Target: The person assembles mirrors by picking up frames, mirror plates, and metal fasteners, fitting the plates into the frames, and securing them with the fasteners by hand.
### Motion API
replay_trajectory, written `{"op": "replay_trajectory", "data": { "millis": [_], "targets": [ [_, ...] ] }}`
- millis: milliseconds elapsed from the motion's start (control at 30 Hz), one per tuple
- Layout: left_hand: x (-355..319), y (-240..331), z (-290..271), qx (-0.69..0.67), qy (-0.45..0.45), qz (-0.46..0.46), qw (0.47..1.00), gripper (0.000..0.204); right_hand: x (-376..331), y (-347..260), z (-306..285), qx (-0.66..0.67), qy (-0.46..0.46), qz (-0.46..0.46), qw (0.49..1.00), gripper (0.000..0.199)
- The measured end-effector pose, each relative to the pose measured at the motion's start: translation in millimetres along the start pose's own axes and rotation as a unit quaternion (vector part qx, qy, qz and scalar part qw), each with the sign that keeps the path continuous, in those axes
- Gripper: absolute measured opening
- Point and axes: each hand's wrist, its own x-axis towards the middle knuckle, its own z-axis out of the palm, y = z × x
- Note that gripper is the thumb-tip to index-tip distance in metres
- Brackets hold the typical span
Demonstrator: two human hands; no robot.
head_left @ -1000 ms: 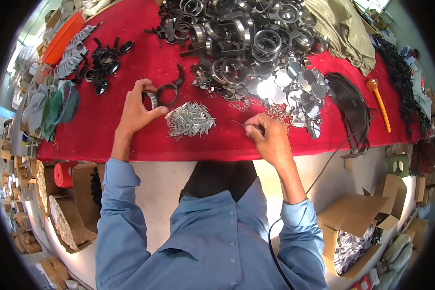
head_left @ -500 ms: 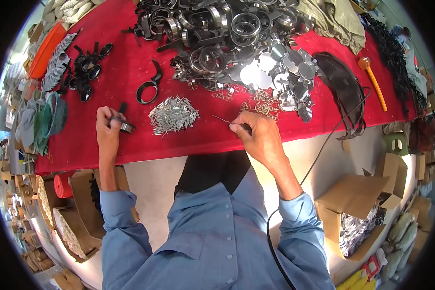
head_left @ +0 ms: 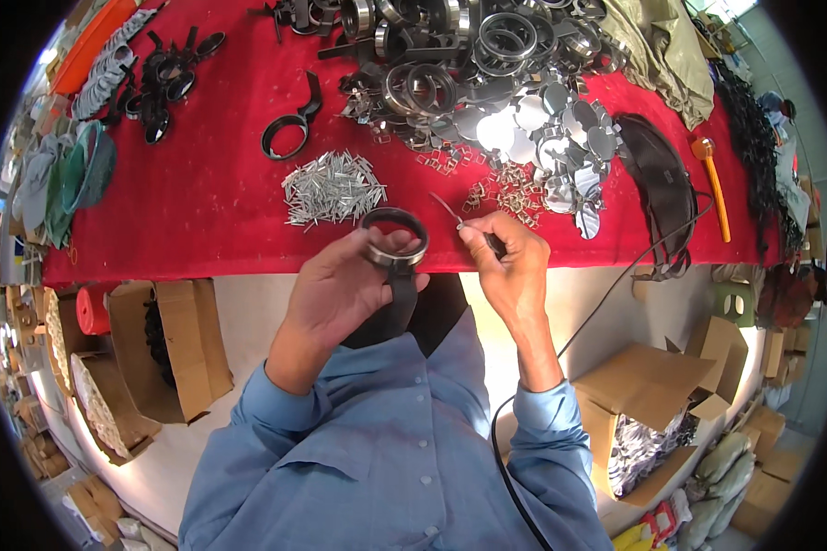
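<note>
"In the head view, what's hard to see?"

"Parts of the left hand's (head_left: 320,292) fingers pass behind the strapped ring (head_left: 397,261), so I can't make out every contact. The right hand (head_left: 515,259) covers much of the thin tool's (head_left: 495,244) dark handle. At twelve o'clock the ring heap (head_left: 505,46) is cut off by the top edge."

"How do the grips stand?"

"The left one is partly curled, fingers holding the ring, with some showing through its opening; the strap points to six o'clock. The right one pinches the tool between thumb and fingers, its slim tip pointing to ten o'clock."

"And where is that ring?"

"In front of the body, across the near edge of the red cloth (head_left: 202,202). From it, the right hand lies at three o'clock, the pin pile (head_left: 334,190) near at half past ten and a loose ring (head_left: 300,120) farther that way. The small clips (head_left: 513,193) are at two."
</note>
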Motion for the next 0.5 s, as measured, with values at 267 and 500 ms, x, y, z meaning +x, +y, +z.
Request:
{"op": "replay_trajectory", "data": {
  "millis": [267,500],
  "targets": [
    [8,-25,10,0.212,0.011,0.058,0.975,0.039,-18,-17,10,-0.069,0.106,-0.228,0.965,0.015],
    [5,-27,8,0.254,0.031,0.111,0.960,0.025,-32,-18,17,-0.117,0.083,-0.265,0.953,0.021]
  ]
}}
